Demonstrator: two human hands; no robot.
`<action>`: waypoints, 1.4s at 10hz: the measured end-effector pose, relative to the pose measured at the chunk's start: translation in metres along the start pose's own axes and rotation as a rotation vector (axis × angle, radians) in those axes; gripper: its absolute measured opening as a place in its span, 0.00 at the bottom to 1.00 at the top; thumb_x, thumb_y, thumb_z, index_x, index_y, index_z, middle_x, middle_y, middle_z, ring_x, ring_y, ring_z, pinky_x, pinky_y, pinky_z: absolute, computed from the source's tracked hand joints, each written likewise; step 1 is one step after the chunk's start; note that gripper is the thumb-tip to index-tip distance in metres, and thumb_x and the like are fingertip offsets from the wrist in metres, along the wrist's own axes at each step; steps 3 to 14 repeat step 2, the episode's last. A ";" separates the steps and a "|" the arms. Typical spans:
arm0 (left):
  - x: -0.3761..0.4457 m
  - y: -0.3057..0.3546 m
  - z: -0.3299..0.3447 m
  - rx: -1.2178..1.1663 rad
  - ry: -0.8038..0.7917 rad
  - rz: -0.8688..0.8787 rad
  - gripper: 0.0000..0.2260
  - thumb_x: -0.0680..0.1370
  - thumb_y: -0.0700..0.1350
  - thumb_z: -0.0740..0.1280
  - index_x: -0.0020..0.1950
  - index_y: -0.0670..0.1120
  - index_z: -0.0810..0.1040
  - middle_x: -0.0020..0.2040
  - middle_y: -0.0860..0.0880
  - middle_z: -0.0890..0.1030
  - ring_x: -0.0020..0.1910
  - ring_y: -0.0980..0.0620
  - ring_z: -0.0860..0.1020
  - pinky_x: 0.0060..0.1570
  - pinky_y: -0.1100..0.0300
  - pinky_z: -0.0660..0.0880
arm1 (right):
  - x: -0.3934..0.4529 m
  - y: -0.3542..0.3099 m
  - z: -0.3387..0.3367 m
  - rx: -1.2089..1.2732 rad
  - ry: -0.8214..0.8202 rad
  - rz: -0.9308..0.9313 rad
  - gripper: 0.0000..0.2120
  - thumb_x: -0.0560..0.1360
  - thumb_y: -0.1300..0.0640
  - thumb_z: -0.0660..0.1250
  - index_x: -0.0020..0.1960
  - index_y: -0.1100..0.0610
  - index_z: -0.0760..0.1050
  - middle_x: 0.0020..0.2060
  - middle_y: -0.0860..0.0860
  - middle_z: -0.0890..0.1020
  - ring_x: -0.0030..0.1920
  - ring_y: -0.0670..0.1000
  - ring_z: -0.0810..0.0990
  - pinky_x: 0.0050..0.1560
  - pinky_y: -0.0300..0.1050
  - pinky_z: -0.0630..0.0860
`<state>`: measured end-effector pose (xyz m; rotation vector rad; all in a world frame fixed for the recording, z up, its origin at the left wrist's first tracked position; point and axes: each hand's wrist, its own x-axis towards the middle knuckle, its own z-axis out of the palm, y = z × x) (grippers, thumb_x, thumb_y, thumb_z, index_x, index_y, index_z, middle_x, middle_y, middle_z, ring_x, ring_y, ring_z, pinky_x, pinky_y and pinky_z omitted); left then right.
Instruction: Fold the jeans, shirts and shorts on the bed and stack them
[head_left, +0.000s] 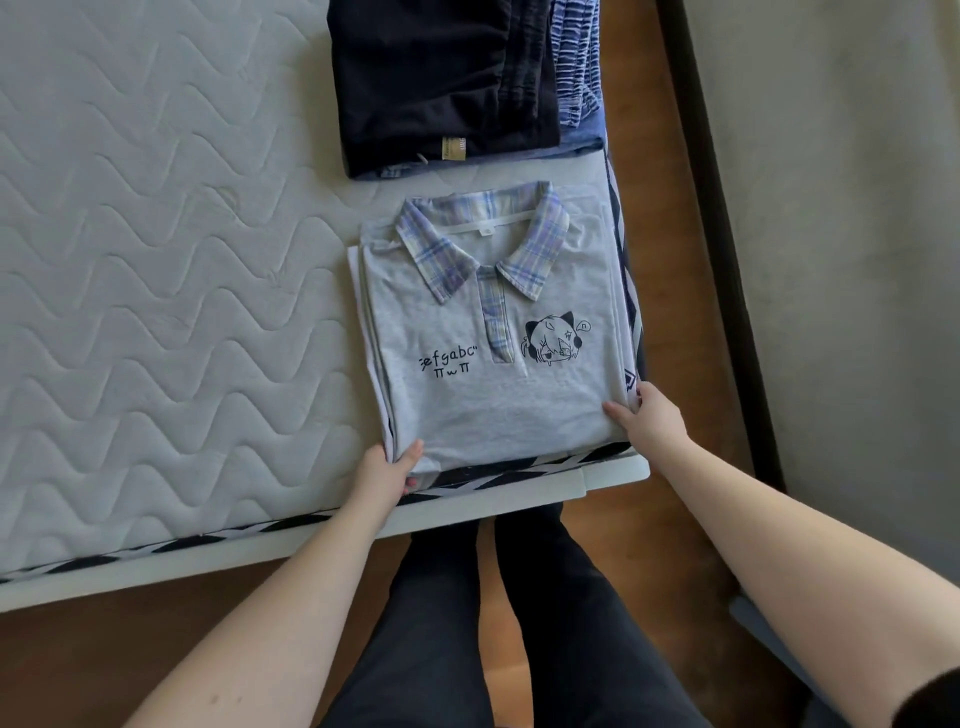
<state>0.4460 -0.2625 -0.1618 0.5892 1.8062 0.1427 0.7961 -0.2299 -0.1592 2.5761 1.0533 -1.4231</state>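
A folded grey polo shirt (498, 384) with a plaid collar and a cartoon print lies on top of other folded light shirts at the bed's near right corner. My left hand (387, 470) grips the near left corner of this pile, thumb on top and fingers underneath. My right hand (649, 421) grips the near right corner the same way. Behind the shirts sits a stack of folded dark jeans (441, 88), with blue garments (574, 67) beneath and at its right side.
The quilted white mattress (156, 270) stretches to the left. Its white frame edge (311, 545) runs along the front. Wooden floor (670, 249) and a dark strip border the bed on the right. My legs in dark trousers stand below the bed corner.
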 end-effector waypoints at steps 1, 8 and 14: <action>-0.001 -0.003 0.004 -0.061 0.024 -0.001 0.11 0.79 0.50 0.69 0.56 0.44 0.75 0.53 0.44 0.82 0.42 0.49 0.81 0.42 0.56 0.77 | -0.004 -0.001 -0.005 -0.023 -0.024 0.005 0.13 0.77 0.51 0.69 0.56 0.56 0.70 0.45 0.48 0.75 0.43 0.52 0.74 0.38 0.44 0.69; -0.010 -0.001 -0.003 0.070 0.066 0.011 0.15 0.78 0.45 0.70 0.61 0.41 0.73 0.57 0.42 0.79 0.52 0.44 0.79 0.54 0.51 0.76 | -0.014 -0.007 -0.010 -0.142 -0.042 0.016 0.24 0.78 0.58 0.65 0.72 0.57 0.63 0.59 0.56 0.76 0.48 0.54 0.74 0.45 0.47 0.73; -0.010 -0.001 -0.003 0.070 0.066 0.011 0.15 0.78 0.45 0.70 0.61 0.41 0.73 0.57 0.42 0.79 0.52 0.44 0.79 0.54 0.51 0.76 | -0.014 -0.007 -0.010 -0.142 -0.042 0.016 0.24 0.78 0.58 0.65 0.72 0.57 0.63 0.59 0.56 0.76 0.48 0.54 0.74 0.45 0.47 0.73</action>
